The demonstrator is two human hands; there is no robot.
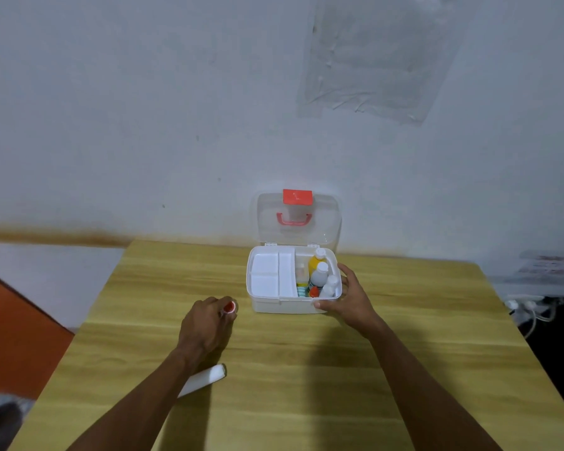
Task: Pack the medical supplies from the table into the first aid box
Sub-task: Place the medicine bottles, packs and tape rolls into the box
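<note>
Left hand closed around small red-capped item, fingers wrapped tight, resting on surface. White roll lying behind that wrist, partly hidden by forearm, not yet packed. First aid box open just right of left fingers, lid up, bottles in right compartment. Right hand spread open, bracing box's right corner, gripping nothing. Risk: right compartment crowded, so dropping item in could topple bottles; roll easily overlooked.
</note>
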